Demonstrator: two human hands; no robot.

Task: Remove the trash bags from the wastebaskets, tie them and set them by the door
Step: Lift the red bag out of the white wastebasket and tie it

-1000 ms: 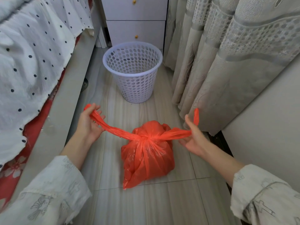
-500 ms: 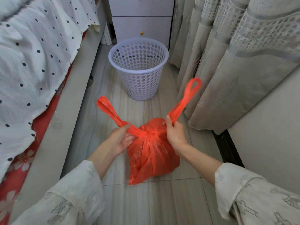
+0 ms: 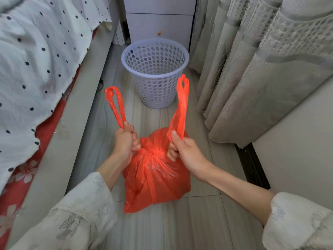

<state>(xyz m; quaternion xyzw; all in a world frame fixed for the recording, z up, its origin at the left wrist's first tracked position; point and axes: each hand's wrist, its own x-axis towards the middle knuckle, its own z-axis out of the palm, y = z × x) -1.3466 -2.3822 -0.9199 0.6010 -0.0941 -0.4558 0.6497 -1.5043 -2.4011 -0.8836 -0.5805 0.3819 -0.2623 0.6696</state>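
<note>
So the red trash bag (image 3: 155,174) is sitting on the tiled floor (image 3: 198,222) right in front of the person, already knotted once at the top. Left hand (image 3: 125,141) is fisted around the left handle loop (image 3: 115,105) just beside the knot, and the loop sticks up and leans a bit left. Right hand (image 3: 183,150) pinches the right handle loop (image 3: 181,107) between thumb and fingers, also close to the knot, and that one stands up almost straight. Both hands are touching the bag's top.

Behind the bag, a little apart, the lavender perforated wastebasket (image 3: 155,76) stands upright on the floor with no liner in it. A white drawer cabinet (image 3: 159,20) is behind that, a bed with a polka-dot cover (image 3: 36,60) runs along the left, and grey curtains (image 3: 261,69) hang on the right.
</note>
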